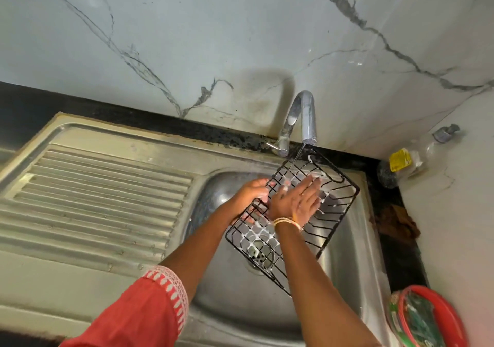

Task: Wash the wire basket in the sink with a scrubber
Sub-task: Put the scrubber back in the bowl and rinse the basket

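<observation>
A black wire basket (337, 204), streaked with white soap foam, is tilted over the steel sink bowl (230, 288), its far end under the tap. My left hand (252, 190) grips the basket's left rim. My right hand (296, 199) lies flat on the wires inside the basket, fingers straight and soapy. A thin stream of water runs from the chrome tap (307, 122) onto the basket's far edge. No scrubber shows in either hand.
The ribbed steel drainboard (93, 199) lies to the left. A clear bottle with a yellow label (409, 159) lies on the black counter at the right corner. A red bowl holding green packets (427, 317) sits at the near right. A brown cloth (395, 223) lies beside the sink.
</observation>
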`<state>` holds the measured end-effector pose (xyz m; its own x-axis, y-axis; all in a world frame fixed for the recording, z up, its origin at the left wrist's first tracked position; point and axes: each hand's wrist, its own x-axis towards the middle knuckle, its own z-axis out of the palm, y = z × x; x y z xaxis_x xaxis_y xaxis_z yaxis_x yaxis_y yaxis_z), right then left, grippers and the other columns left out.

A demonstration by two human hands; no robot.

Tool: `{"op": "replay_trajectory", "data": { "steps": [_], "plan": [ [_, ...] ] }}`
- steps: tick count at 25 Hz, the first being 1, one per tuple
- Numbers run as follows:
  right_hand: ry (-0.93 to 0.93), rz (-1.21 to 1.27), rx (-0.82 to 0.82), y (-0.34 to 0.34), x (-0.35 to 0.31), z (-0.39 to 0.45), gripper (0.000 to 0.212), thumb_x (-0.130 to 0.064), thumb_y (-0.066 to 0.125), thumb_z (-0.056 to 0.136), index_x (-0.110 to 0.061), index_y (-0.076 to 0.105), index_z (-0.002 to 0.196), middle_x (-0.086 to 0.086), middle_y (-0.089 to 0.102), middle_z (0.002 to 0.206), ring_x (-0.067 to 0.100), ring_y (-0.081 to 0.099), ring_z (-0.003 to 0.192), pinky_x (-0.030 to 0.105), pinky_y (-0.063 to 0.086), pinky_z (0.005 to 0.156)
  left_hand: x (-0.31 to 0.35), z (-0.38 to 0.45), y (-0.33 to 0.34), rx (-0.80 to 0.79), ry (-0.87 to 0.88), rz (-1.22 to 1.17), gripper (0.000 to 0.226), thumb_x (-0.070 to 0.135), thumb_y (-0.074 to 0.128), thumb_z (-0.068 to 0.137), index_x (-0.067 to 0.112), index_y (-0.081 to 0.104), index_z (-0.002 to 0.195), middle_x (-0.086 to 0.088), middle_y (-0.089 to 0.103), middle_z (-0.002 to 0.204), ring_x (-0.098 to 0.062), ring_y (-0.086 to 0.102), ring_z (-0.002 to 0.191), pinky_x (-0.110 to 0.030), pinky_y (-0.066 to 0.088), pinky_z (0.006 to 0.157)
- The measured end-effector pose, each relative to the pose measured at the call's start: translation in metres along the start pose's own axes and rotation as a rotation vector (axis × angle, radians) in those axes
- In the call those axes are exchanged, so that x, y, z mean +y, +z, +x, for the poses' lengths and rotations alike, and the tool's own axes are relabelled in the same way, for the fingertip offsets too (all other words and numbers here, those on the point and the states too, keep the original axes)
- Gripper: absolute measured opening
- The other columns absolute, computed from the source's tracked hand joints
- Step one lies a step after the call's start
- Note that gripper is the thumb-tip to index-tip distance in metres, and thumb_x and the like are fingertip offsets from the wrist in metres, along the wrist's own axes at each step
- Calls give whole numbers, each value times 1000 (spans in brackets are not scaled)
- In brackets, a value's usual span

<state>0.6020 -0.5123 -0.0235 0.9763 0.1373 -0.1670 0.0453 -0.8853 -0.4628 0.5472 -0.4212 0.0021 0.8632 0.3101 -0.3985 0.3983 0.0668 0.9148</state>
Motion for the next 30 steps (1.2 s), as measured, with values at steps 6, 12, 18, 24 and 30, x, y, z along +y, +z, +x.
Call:
{"op": "replay_trajectory", "data": {
  "steps": [6, 12, 18, 24, 30],
  "plan": [
    [-446, -210, -25, 15, 15, 8, 71, -53, 14, 92, -26, -15, 150, 3, -19, 158, 29, -15, 145, 55, -5, 116, -20, -3, -9, 131, 20, -157, 22, 12, 50, 87, 7, 56, 108, 10, 65, 71, 1, 57, 64, -7, 42, 60],
    [-501, -161, -60, 20, 17, -8, 75, -53, 4, 86, -19, -14, 151, 8, -19, 157, 28, -16, 145, 49, -9, 117, -30, -14, -2, 130, 44, -242, 27, 13, 60, 64, 10, 58, 91, 13, 57, 46, 6, 50, 44, -12, 39, 56],
    [-469, -22, 3, 16, -1, -8, 79, -40, 33, 93, -15, -17, 150, 9, -22, 157, 27, -19, 145, 50, -7, 117, -24, -12, -1, 179, 25, -239, 36, 1, 57, 76, 1, 58, 111, 11, 61, 61, -1, 53, 56, -12, 41, 55],
    [-293, 49, 34, 7, -12, -7, 73, -42, 19, 93, -12, -16, 150, 15, -22, 156, 33, -19, 144, 49, -5, 118, -16, -17, -10, 195, 104, -267, 65, 25, 59, 56, 4, 57, 117, -2, 59, 72, -4, 49, 55, -16, 39, 57],
    [-182, 93, 58, 7, -15, 2, 74, -48, 19, 96, -12, -16, 150, 11, -19, 158, 30, -18, 145, 53, 1, 118, -18, -18, -12, 176, 95, -285, 36, 12, 48, 59, 10, 62, 93, 11, 58, 57, 2, 45, 43, -9, 37, 49]
  ]
}}
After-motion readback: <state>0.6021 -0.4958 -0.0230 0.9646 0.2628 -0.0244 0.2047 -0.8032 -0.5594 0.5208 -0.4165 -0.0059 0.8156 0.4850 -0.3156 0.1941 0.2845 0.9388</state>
